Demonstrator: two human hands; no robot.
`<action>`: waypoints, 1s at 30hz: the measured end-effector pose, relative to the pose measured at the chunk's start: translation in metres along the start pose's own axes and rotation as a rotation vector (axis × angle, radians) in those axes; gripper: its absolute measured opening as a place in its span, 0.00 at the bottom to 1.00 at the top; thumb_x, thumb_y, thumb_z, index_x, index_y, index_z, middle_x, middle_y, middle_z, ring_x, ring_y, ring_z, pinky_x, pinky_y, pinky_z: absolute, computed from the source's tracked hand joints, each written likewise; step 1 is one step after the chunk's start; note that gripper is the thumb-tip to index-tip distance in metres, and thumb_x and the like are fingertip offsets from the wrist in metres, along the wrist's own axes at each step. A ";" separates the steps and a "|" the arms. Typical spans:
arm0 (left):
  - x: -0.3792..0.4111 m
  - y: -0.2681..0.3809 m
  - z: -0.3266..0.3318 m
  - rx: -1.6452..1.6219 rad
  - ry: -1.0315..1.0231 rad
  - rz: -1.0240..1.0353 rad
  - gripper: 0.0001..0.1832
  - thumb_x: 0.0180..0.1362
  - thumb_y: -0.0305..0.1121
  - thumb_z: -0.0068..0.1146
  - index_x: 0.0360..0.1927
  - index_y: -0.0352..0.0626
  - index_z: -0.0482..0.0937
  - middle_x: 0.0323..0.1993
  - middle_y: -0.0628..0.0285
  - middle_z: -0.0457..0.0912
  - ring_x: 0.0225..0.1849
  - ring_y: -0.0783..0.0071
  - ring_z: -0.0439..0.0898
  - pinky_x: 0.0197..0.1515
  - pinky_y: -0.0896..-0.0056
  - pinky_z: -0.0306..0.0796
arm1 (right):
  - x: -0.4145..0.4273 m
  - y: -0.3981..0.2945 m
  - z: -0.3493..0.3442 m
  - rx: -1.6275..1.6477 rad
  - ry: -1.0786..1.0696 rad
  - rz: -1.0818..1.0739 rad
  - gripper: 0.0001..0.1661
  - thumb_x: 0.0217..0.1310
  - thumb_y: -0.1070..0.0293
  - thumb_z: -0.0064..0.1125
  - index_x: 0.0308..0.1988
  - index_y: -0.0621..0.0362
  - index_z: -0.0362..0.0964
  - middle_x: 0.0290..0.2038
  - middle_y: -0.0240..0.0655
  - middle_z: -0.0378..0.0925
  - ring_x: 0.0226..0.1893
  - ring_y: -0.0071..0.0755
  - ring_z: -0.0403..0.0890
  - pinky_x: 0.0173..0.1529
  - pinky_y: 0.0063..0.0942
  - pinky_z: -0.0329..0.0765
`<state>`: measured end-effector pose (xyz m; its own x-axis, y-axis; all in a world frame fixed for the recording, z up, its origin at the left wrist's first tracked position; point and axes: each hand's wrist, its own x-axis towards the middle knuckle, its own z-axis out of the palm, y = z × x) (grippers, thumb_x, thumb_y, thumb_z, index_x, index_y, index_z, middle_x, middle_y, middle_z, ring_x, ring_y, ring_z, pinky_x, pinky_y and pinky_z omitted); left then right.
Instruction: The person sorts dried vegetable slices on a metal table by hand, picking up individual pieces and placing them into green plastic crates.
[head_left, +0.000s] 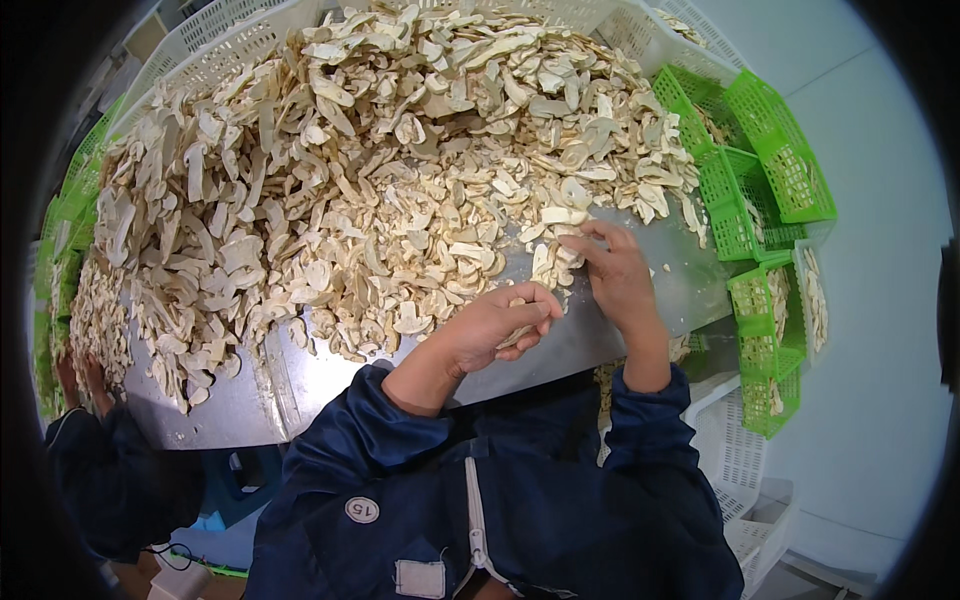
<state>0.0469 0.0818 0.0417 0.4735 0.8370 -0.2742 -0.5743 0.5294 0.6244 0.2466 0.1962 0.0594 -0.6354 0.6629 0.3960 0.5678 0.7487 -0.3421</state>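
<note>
A large heap of dried mushroom slices (405, 217) covers much of the metal table (517, 379) before me. My left hand (502, 322) is curled above the table's near side, with pale mushroom slices (516, 336) partly showing between its fingers. To its right, my right hand (619, 274) reaches over the heap's lower right edge. Its thumb and fingers are apart and touch or nearly touch a small group of slices (553, 264). A long pale slice (564, 216) lies just beyond the fingertips. My palms hide some of the tabletop.
Green plastic baskets (754, 202), some with slices in them, line the right side. White perforated crates (232, 49) border the far side; another white crate (727, 450) stands low at right. At far left, another person's hands (86, 375) are by a smaller pile (97, 315).
</note>
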 end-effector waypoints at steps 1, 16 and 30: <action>0.000 0.000 0.000 -0.008 0.000 0.001 0.08 0.71 0.32 0.49 0.44 0.37 0.76 0.31 0.64 0.75 0.19 0.84 0.66 0.14 0.86 0.54 | 0.004 -0.002 0.002 -0.014 0.026 -0.034 0.24 0.50 0.80 0.59 0.49 0.48 0.81 0.42 0.37 0.80 0.48 0.47 0.77 0.54 0.37 0.74; 0.003 -0.002 -0.002 -0.055 0.065 0.081 0.08 0.70 0.30 0.49 0.47 0.37 0.74 0.31 0.63 0.74 0.18 0.85 0.65 0.14 0.86 0.54 | 0.004 -0.011 0.001 1.035 -0.070 0.608 0.34 0.64 0.76 0.59 0.68 0.58 0.60 0.43 0.31 0.82 0.37 0.16 0.77 0.42 0.16 0.73; -0.006 0.000 0.008 0.215 -0.076 -0.073 0.09 0.69 0.34 0.52 0.45 0.39 0.77 0.30 0.67 0.75 0.21 0.85 0.66 0.17 0.85 0.52 | 0.004 -0.019 0.001 0.199 -0.067 0.091 0.15 0.62 0.73 0.58 0.49 0.52 0.80 0.40 0.35 0.81 0.43 0.40 0.79 0.48 0.31 0.75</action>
<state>0.0493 0.0754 0.0498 0.5623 0.7803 -0.2736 -0.3853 0.5400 0.7483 0.2326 0.1840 0.0665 -0.6230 0.7220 0.3008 0.5145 0.6680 -0.5376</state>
